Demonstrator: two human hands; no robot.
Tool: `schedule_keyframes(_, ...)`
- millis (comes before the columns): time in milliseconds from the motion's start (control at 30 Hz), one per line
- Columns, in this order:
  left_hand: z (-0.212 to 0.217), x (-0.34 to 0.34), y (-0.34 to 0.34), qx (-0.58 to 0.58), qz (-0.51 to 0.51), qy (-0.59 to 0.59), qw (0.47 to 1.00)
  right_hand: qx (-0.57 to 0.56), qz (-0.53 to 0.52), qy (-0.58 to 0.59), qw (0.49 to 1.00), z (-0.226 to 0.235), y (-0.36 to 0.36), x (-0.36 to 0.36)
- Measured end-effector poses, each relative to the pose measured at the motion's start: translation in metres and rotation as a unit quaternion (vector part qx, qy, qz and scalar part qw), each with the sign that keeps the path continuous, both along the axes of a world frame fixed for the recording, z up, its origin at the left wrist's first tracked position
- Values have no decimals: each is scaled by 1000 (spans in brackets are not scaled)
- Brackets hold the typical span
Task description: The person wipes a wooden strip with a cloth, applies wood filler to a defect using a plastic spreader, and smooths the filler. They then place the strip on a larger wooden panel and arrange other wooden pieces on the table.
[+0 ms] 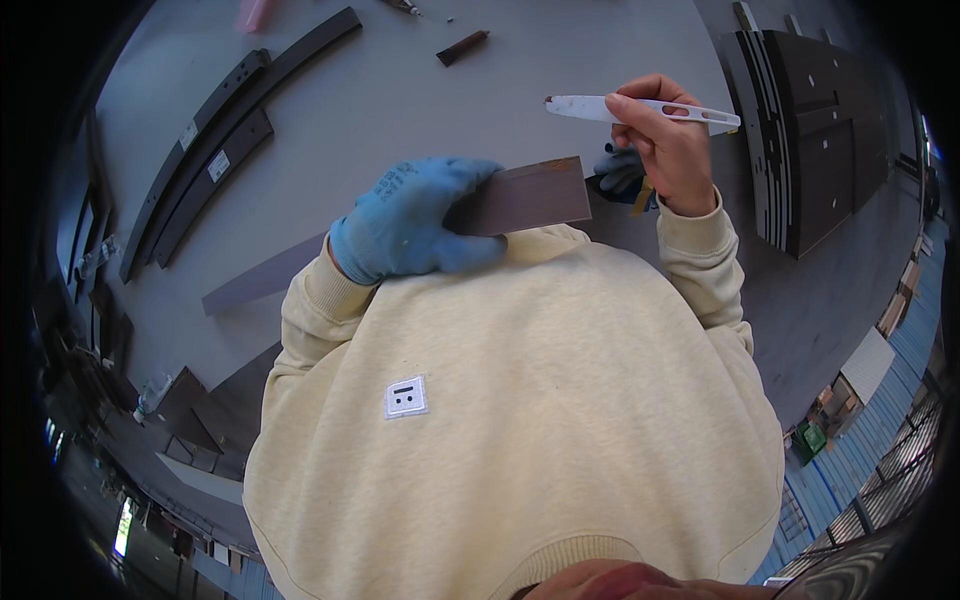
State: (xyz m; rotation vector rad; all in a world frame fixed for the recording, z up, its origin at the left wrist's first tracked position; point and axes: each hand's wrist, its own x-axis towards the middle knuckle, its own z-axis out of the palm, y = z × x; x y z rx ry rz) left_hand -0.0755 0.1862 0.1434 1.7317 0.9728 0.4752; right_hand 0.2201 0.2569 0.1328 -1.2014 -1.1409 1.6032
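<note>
Grey worktop (pixel 400 95) spreads ahead. Just before the cream sweatshirt (pixel 580 380), the gloved left hand (pixel 410 220) curls around a dark board (pixel 525 200); a brownish patch (pixel 556 164) on its far edge suggests some coating is done, though how much is left I cannot tell. Apart from it, the bare right hand (pixel 668 140) pinches a white spatula (pixel 582 107), clear of the board. Farther off lies a dark tube (pixel 463 48).

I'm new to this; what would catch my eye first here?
Probably the blue-gloved left hand, near the middle, holding a dark brown board. To its right, the bare right hand holds a white knife-like tool. Dark curved strips lie on the grey table, upper left.
</note>
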Motion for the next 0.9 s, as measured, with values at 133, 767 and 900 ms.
schedule_keyframes(133, -5, 2, 1, 16, 2, 17, 1000, -47, -21, 71, 996, -6, -1, 2)
schedule_keyframes(767, -107, 21, 15, 110, 38, 169, 979, -100, -112, 119, 981, -73, -3, 28)
schedule_keyframes(900, -125, 25, 20, 98, 47, 185, 977, -136, -128, 138, 973, -77, -3, 28)
